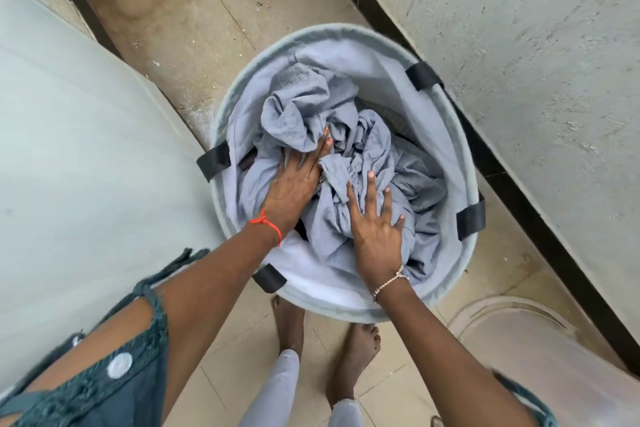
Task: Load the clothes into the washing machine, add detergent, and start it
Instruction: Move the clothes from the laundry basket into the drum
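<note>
Head view: left hand (294, 184) rests on the crumpled grey clothes (308, 104), fingers straight, some tips seemingly tucked under a fold; right hand (375, 232) presses flat just beside it, fingers spread, gripping nothing. The clothes fill the round laundry basket (374, 73) on the floor

I see a thin red thread (268, 222) tied at the wrist of the left hand (294, 184), and a fine metal chain bracelet (390, 282) at the wrist of the right hand (377, 239). The top (104, 392) is dark teal, with fringed edges and white round spots. The trousers (287, 381) are pale grey; the feet (356, 352) are bare.
</note>
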Available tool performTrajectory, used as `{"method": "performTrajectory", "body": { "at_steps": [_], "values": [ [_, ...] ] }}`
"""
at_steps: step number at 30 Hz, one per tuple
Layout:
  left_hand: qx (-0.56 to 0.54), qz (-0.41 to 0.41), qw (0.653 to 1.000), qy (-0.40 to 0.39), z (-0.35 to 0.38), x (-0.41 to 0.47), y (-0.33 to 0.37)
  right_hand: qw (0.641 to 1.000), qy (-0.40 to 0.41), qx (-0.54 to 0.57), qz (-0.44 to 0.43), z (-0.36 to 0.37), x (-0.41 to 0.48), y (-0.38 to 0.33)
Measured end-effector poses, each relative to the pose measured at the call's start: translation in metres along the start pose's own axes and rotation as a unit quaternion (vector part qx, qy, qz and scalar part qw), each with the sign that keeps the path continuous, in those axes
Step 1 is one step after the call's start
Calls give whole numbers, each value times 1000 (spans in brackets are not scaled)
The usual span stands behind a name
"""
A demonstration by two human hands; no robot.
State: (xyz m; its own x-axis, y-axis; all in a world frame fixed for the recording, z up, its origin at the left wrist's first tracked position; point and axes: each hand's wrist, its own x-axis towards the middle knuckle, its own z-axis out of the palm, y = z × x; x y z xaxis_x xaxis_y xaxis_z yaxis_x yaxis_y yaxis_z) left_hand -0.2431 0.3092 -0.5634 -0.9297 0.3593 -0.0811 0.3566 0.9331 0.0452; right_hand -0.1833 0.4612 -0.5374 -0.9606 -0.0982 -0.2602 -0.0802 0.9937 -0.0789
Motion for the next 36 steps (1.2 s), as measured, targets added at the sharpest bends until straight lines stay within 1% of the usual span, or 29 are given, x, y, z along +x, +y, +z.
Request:
{"method": "performTrajectory", "body": {
  "at_steps": [1, 3, 6, 9, 11, 13, 15, 19, 22, 26, 28, 30, 33, 36],
  "values": [
    [4, -14, 1000, 0, -12, -4, 3, 1000, 4, 4, 0, -11, -1, -1],
    [-12, -51, 998, 32, -42, -13, 9, 1000, 18, 10, -6, -41, -5, -4],
    [-99, -108, 986, 85, -98, -24, 19, 998, 55, 26, -25, -99, -17, -4],
    [-171, -120, 975, 76, -168, -39, 30, 994, 91, 42, -46, -166, -40, -3],
    [-160, -126, 975, 93, -218, -49, 38, 991, 106, 57, -58, -212, -63, -7],
    [-134, -123, 975, 130, -269, -61, 42, 986, 130, 71, -73, -259, -85, -14],
    [-98, -115, 973, 172, -323, -80, 42, 979, 165, 66, -100, -305, -110, -22],
    [-84, -127, 963, 223, -448, -128, 36, 953, 247, 63, -165, -410, -157, -42],
    [-41, -147, 955, 254, -545, -173, 26, 940, 262, 75, -206, -500, -189, -70],
    [38, -163, 924, 343, -656, -238, 2, 906, 295, 93, -288, -603, -223, -119],
    [75, -177, 903, 384, -702, -270, -11, 880, 326, 101, -331, -646, -240, -148],
    [94, -201, 885, 409, -739, -301, -26, 849, 354, 114, -375, -680, -253, -179],
    [113, -245, 860, 432, -781, -341, -57, 810, 376, 152, -423, -714, -267, -229],
    [125, -281, 843, 441, -791, -372, -103, 783, 374, 177, -465, -721, -267, -289]
  ]
}}
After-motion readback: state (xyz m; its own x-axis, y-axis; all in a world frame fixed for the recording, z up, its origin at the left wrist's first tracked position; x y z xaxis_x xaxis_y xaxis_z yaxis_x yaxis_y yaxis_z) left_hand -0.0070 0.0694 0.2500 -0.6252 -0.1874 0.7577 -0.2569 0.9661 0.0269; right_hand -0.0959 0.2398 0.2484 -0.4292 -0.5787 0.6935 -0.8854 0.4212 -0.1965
